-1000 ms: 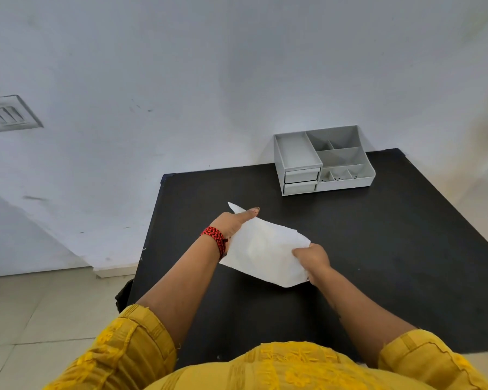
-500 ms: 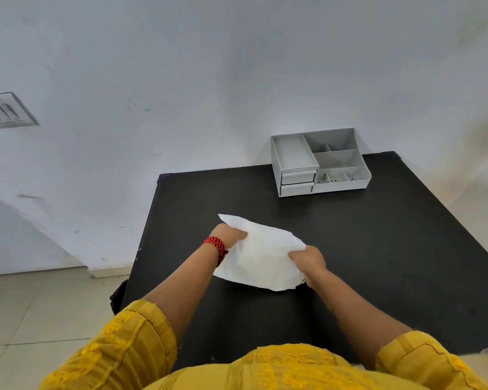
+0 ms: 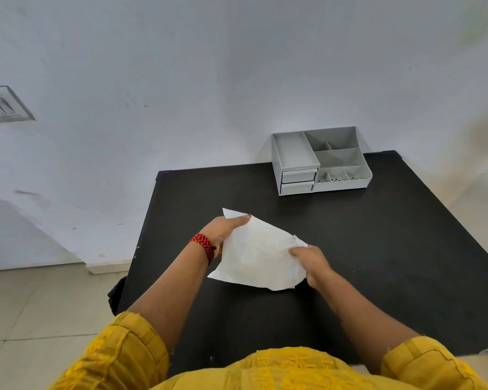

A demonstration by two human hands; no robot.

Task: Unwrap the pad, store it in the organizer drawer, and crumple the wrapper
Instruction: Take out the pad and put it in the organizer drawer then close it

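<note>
A white wrapper (image 3: 258,254) is held above the middle of the black table (image 3: 378,249), spread between both hands. My left hand (image 3: 224,230), with a red braided band at the wrist, grips its upper left edge, thumb on top. My right hand (image 3: 312,263) pinches its right edge, where the sheet bunches into small folds. No separate pad can be made out. The grey organizer (image 3: 320,160) stands at the table's far edge against the wall, its two small drawers (image 3: 297,181) at the front left both closed.
The table's left edge drops to a tiled floor (image 3: 40,305). A dark object (image 3: 116,295) sits by the table's left side near the floor. A white wall rises behind the table, with a switch plate (image 3: 0,105) at far left.
The left hand's thumb has come back on top of the wrapper's upper edge, and the right hand has gathered the right edge higher, so the sheet now looks more triangular.
</note>
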